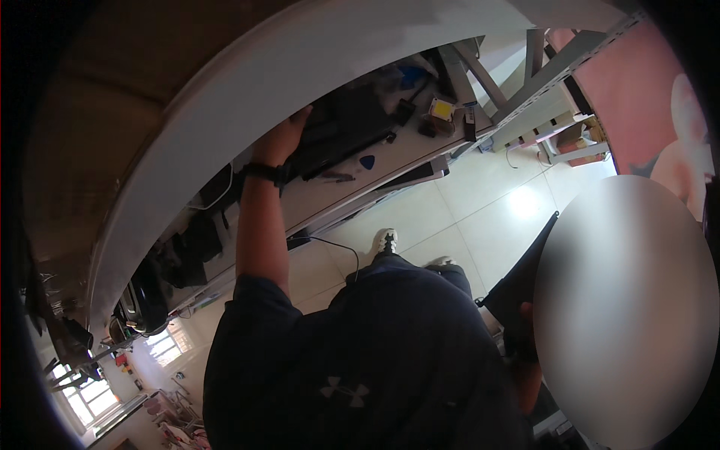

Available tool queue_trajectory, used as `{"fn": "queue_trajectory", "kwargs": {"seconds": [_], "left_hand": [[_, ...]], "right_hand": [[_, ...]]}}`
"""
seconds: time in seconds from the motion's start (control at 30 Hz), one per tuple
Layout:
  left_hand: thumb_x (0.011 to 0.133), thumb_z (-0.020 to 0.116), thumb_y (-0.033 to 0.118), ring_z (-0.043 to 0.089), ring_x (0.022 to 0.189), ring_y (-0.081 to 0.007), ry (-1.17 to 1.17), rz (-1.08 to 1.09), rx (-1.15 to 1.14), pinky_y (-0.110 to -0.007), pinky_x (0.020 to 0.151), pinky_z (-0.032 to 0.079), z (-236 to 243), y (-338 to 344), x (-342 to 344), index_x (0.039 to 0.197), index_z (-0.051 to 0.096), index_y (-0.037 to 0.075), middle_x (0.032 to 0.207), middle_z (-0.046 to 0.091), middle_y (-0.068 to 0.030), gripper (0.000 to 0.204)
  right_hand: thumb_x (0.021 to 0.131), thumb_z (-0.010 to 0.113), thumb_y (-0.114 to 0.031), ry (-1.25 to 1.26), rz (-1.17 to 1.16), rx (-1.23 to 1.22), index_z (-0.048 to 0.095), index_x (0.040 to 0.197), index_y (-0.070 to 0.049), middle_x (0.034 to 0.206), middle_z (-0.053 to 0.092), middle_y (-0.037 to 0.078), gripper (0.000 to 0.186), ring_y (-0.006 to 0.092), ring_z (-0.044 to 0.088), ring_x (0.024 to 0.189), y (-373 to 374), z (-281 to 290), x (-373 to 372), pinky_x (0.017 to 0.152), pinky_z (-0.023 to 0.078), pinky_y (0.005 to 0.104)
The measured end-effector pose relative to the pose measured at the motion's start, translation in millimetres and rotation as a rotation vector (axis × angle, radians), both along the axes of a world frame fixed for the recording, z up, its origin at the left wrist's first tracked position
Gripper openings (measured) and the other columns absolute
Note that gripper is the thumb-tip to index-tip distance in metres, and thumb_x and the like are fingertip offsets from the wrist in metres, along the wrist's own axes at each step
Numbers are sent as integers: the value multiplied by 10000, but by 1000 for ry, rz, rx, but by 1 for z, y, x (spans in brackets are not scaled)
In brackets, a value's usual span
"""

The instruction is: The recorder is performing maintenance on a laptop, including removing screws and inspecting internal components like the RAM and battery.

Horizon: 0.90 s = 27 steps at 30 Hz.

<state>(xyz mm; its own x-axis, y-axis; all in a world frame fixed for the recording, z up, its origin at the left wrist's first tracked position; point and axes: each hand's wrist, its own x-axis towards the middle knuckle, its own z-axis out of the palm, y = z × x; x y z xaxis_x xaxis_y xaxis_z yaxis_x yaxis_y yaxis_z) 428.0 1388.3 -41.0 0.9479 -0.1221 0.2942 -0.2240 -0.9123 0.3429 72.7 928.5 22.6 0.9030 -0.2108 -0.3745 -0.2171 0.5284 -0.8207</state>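
Note:
My left hand [280, 144], with a black band at the wrist, reaches in under the pale curved edge of a shelf [199, 120]. That edge hides most of its fingers; the thumb side shows next to a dark, flat object [352, 124] on the white desk [394, 169]. Whether the hand grips that object I cannot tell. At the right, partly hidden by a blurred oval, my right hand [527, 311] is closed on a black flat thing with a straight edge [517, 281]. Its exact kind is unclear.
On the desk lie a blue guitar-pick-shaped piece [367, 162], a small box with a yellow top [442, 110] and several dark small parts. A thin black cable [345, 246] hangs from the desk edge. Pale tiled floor [480, 202] lies below; a metal frame [532, 82] stands beyond.

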Motion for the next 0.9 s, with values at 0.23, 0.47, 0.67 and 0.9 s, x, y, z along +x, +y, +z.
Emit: {"fn": "queue_trajectory", "kwargs": {"seconds": [0.23, 0.47, 0.67, 0.9], "left_hand": [[1010, 644, 436, 581, 636, -259, 308, 24, -301, -412, 635, 458, 38, -74, -73, 838, 632, 28, 710, 594, -169, 443], [997, 684, 199, 464, 686, -49, 858, -341, -641, -259, 615, 384, 78, -268, -144, 907, 643, 56, 717, 517, 54, 174], [951, 716, 159, 464, 695, -93, 893, -1144, -561, -273, 639, 395, 115, -535, -168, 965, 637, 31, 766, 538, -6, 151], [978, 705, 183, 567, 856, -103, 1019, -1714, -677, -285, 783, 476, 151, -833, -223, 1249, 601, 10, 937, 616, -26, 338]], "right_hand": [[790, 691, -16, -8, -13, 11, 472, 1433, 43, 1310, 641, 158, 682, 299, 621, 1213, -65, 10, 13, 1047, 489, 447], [825, 690, 34, -96, 283, -105, 477, 1437, 48, 1323, 640, 163, 648, 259, 614, 1231, -202, 12, 0, 1046, 473, 396], [872, 762, -30, -155, 217, -336, 510, 1420, 20, 1314, 652, 119, 605, 212, 619, 1208, -327, 25, -65, 1013, 494, 373], [902, 748, -62, -35, -110, -287, 544, 1378, 21, 1251, 665, 82, 524, 190, 617, 1166, -419, 5, -131, 982, 502, 347]]}}
